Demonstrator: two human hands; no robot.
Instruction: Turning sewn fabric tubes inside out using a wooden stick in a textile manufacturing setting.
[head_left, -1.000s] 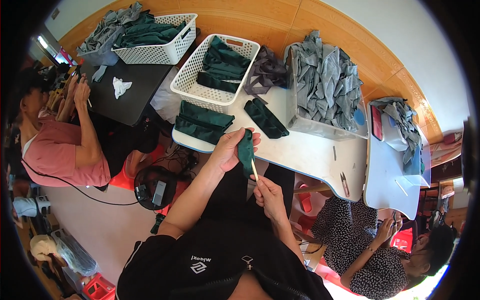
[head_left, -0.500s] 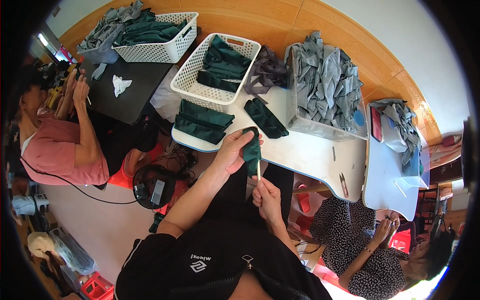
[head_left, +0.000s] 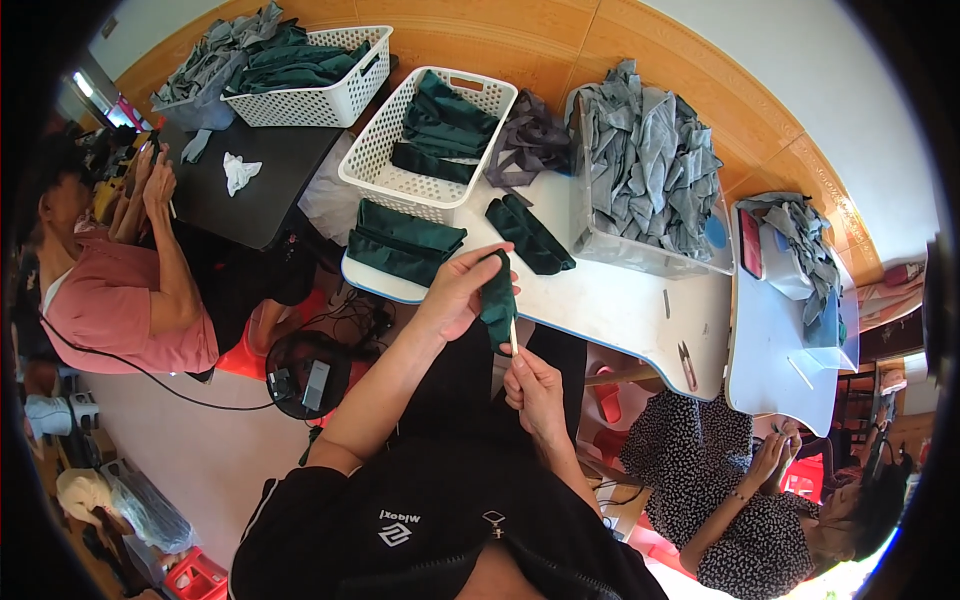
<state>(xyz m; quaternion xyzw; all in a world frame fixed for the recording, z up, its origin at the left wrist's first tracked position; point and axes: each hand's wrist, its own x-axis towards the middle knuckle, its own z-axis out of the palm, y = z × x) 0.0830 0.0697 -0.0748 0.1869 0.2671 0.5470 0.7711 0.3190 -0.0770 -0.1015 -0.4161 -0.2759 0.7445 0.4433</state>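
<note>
My left hand (head_left: 460,295) pinches a dark green velvet strip (head_left: 496,308) near its upper end, thumb in front and a fingertip showing past the top edge. A thin pale stick (head_left: 514,334) meets the strip's lower end; how far it reaches into the cloth is hidden. Just below, my right hand (head_left: 535,395) grips the stick between thumb and fingers. Both hands are over my lap, in front of the white table (head_left: 620,310). Close by on the table lie a stack of folded green velvet pieces (head_left: 405,243) and a smaller folded green bundle (head_left: 530,235).
A white basket (head_left: 365,180) holds more green velvet; a clear bin (head_left: 650,255) is heaped with grey cloth (head_left: 650,160). Small thread snips (head_left: 687,367) lie at the table's right. Co-workers sit left (head_left: 130,300) and right (head_left: 740,510). A round black fan (head_left: 305,375) stands at lower left.
My left fingers have straightened a little past the strip's top, and the strip has shifted slightly left. My right hand keeps its hold on the stick, nearly still.
</note>
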